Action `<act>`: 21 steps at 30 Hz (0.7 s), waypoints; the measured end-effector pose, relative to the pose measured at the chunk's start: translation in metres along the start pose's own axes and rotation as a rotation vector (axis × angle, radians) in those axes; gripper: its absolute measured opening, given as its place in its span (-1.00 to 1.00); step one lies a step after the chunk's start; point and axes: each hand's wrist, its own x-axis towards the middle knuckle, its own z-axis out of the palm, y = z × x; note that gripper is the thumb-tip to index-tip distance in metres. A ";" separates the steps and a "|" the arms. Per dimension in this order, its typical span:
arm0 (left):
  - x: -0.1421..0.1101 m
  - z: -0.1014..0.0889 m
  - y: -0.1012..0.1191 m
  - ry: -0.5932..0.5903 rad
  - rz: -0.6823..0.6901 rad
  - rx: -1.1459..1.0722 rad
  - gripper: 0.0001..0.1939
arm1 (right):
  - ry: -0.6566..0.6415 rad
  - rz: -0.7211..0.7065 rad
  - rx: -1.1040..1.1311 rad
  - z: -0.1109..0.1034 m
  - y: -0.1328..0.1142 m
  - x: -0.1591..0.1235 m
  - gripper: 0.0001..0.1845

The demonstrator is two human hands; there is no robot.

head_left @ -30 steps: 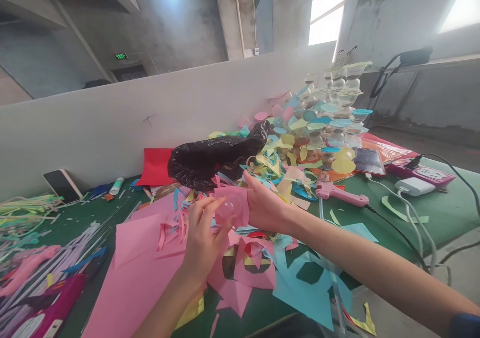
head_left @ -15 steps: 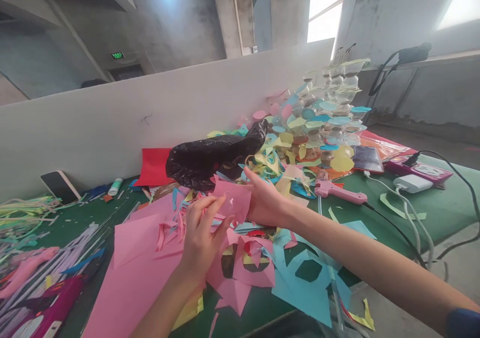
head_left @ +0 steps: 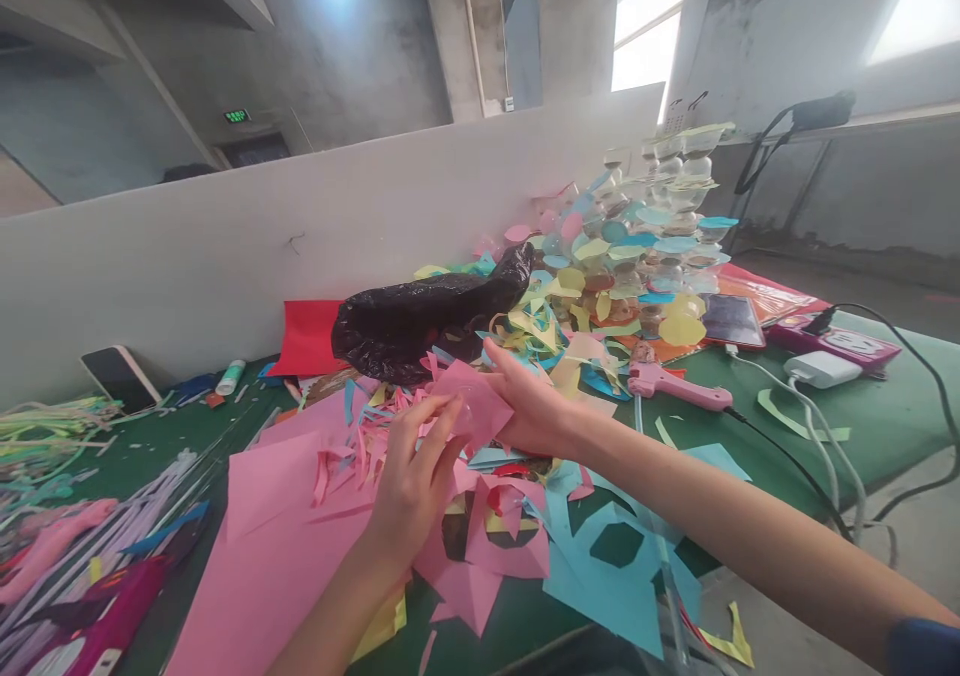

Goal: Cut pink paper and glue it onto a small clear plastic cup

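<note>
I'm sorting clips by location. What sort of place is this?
Probably a craft workspace in an unfinished-looking building: a pink glue gun and blue paper with a cut-out hole lie on the green table, with a bare grey wall beyond.

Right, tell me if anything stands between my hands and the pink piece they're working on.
Nothing visible does. The right hand holds the pink piece, and the left hand has its fingers at the clear dome against it. Cut paper scraps lie on the table below, not between them.
</note>
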 end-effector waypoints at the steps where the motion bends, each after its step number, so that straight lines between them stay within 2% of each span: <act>1: 0.000 0.000 0.000 0.005 0.001 -0.001 -0.37 | 0.001 0.004 0.006 0.000 0.001 0.001 -0.20; 10: 0.001 -0.001 0.001 -0.007 0.022 -0.024 -0.33 | 0.019 0.010 -0.052 0.004 0.001 -0.003 -0.20; 17: 0.002 -0.001 -0.001 -0.017 0.038 -0.041 -0.40 | 0.024 0.040 -0.051 0.002 0.001 -0.003 -0.22; 21: 0.004 -0.007 -0.008 -0.042 0.048 -0.071 -0.51 | 0.128 0.030 -0.109 0.003 -0.003 -0.004 -0.25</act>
